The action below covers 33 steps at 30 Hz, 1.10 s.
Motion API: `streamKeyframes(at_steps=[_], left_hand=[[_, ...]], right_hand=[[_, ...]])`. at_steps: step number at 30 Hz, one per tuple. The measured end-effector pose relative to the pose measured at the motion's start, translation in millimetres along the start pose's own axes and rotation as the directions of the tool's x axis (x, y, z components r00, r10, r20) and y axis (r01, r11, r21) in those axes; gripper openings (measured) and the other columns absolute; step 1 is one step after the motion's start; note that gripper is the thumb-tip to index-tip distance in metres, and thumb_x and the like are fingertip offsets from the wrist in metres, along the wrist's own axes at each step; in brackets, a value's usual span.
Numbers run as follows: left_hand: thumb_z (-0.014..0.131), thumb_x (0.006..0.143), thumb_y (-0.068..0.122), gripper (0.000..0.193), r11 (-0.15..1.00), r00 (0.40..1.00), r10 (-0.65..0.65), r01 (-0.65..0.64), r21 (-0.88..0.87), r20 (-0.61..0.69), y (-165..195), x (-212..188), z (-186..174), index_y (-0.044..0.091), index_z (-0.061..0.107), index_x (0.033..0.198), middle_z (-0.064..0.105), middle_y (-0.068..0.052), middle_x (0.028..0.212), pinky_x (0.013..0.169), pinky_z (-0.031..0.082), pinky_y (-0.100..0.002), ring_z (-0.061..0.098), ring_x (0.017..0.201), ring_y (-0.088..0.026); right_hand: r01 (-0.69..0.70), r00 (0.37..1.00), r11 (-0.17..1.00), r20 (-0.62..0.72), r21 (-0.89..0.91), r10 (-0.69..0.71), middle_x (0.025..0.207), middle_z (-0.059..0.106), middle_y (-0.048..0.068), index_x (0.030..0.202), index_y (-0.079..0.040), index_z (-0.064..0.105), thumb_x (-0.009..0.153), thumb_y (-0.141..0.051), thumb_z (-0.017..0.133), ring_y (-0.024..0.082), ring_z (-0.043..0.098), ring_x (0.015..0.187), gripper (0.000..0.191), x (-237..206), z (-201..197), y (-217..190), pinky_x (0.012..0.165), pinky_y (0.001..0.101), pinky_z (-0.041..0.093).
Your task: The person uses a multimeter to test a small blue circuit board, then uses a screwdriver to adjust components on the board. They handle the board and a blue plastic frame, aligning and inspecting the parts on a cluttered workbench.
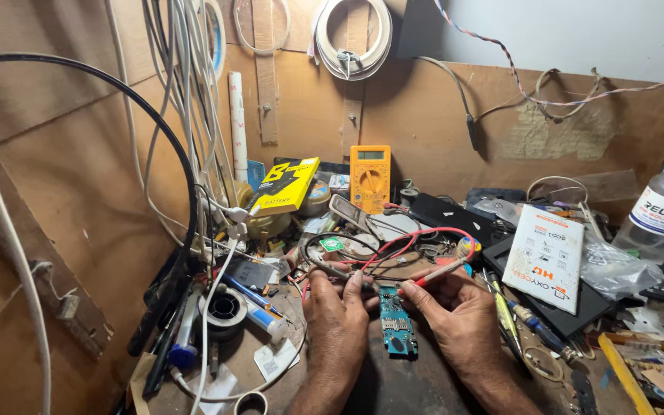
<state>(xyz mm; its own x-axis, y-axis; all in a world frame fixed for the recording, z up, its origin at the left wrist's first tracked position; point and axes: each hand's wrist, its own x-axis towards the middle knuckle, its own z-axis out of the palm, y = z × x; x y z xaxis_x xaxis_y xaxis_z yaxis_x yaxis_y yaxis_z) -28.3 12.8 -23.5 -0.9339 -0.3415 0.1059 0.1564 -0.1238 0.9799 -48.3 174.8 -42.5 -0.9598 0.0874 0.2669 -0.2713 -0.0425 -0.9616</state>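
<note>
Holding 2 multimeter probes over a small blue circuit board [396,328], a person works at a cluttered wooden bench [393,384]. The left hand [337,317] pinches the black probe [330,270] between thumb and fingers, while the right hand [455,313] pinches the red probe [441,272], both tips meeting at the board's top edge; the board lies flat on the bench between the 2 hands. A yellow multimeter [370,176] stands against the back wall, well apart, with a solder spool [225,308] to the left.
</note>
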Motion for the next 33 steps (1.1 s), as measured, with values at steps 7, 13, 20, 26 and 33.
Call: streamKeyframes(at_steps=[7,13,20,26,33], left_hand=[[0.059,0.097,0.01,0.019,0.997,0.999,0.045,-0.045,0.064,-0.001,-3,2,3,0.002,0.052,0.113,0.073,-0.013,0.096,0.063,0.065,-0.03,0.079,0.082,-0.018],[0.059,0.096,0.011,0.024,0.998,1.0,0.015,-0.014,0.065,-0.012,-2,6,4,0.006,0.051,0.118,0.075,-0.012,0.092,0.062,0.068,-0.029,0.079,0.078,-0.017],[0.058,0.096,0.01,0.02,0.998,0.999,0.006,-0.003,0.064,-0.048,1,3,5,0.004,0.051,0.115,0.075,-0.012,0.093,0.066,0.065,-0.029,0.079,0.079,-0.017],[0.06,0.096,0.01,0.021,0.995,0.999,0.049,-0.047,0.085,-0.021,2,4,5,0.004,0.052,0.114,0.074,-0.012,0.091,0.064,0.064,-0.029,0.079,0.077,-0.017],[0.059,0.096,0.009,0.02,0.993,0.999,0.052,-0.052,0.108,-0.003,-2,4,5,0.001,0.05,0.112,0.074,-0.012,0.092,0.065,0.064,-0.029,0.079,0.077,-0.017]], right_hand=[[0.005,1.0,0.998,0.027,-0.068,-0.003,0.085,0.08,0.013,0.093,0.003,0.076,0.086,-0.004,0.077,0.016,0.074,0.075,0.01,10,-4,16,0.07,0.0304,0.062],[0.012,0.999,0.999,0.034,-0.043,-0.011,0.083,0.078,0.011,0.093,0.001,0.069,0.084,-0.003,0.076,0.016,0.076,0.075,0.013,12,-4,15,0.07,0.0302,0.063],[-0.029,0.999,0.997,0.015,-0.071,0.03,0.08,0.077,0.014,0.092,0.003,0.07,0.086,-0.002,0.076,0.017,0.074,0.072,0.01,7,-3,10,0.068,0.0318,0.062],[0.001,1.0,1.0,0.005,-0.012,-0.001,0.082,0.076,0.013,0.094,0.004,0.067,0.085,-0.002,0.076,0.018,0.075,0.074,0.014,4,-2,7,0.07,0.0323,0.064],[-0.003,1.0,1.0,0.022,0.029,0.003,0.089,0.077,0.014,0.1,0.005,0.069,0.087,-0.004,0.073,0.019,0.076,0.082,0.016,2,0,1,0.077,0.0347,0.067]])
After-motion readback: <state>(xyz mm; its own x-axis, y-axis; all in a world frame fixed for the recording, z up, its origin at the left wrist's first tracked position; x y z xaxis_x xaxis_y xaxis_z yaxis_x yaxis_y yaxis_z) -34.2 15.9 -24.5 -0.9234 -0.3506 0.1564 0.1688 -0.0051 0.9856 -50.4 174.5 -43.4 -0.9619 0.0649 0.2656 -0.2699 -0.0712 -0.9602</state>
